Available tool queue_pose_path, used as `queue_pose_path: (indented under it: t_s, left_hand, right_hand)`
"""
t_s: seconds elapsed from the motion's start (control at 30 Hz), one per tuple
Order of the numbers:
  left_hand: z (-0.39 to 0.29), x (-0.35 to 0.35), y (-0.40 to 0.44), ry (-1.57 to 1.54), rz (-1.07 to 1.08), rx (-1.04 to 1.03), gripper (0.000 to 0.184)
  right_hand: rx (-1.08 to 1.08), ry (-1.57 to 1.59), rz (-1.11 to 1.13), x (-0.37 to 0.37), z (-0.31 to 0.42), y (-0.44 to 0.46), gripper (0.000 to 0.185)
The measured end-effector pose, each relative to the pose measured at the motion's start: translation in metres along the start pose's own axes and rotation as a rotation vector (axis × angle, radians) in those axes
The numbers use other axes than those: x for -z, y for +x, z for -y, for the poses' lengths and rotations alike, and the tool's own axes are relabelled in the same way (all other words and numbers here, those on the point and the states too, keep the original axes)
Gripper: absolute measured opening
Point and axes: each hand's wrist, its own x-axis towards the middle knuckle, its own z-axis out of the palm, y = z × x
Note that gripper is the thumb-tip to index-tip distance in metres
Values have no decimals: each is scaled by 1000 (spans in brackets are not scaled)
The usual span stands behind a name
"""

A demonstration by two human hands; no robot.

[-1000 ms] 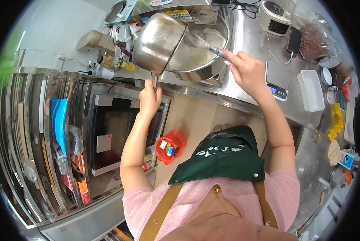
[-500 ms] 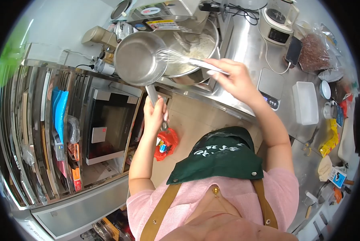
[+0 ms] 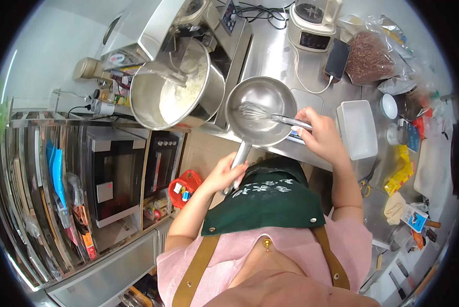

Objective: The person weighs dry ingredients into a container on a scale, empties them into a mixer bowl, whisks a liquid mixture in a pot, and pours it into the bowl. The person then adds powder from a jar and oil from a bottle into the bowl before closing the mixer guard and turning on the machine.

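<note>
My left hand (image 3: 226,175) is wrapped round the handle of a steel saucepan (image 3: 274,92), which is upright with its inside showing. In my right hand (image 3: 319,132) is the handle of a wire whisk (image 3: 256,111), whose wires rest inside the pan. Little or nothing shows in the pan besides the whisk. To the left of the pan, a large steel mixing bowl (image 3: 215,97) holds pale flour-like powder (image 3: 181,100), with the mixer's attachment reaching into it.
A white blender base (image 3: 312,41), a phone (image 3: 337,59) on a cable, a bag of reddish-brown grains (image 3: 368,57) and a white tray (image 3: 357,130) are on the steel counter (image 3: 270,51). A red-lined bin (image 3: 187,188) stands on the floor. Ovens are at left.
The saucepan, first tilted over the mixing bowl, has been turned upright and moved right, away from the bowl. The whisk has moved into the pan. The camera view has shifted too.
</note>
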Motion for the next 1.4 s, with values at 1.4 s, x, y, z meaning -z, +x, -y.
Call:
queue_pose_path:
  t_s: [1.4]
  left_hand:
    - [52,0,169,541,-848,-449,24]
  right_hand:
    - [-831,1073,-1672,111,-404,-117,11]
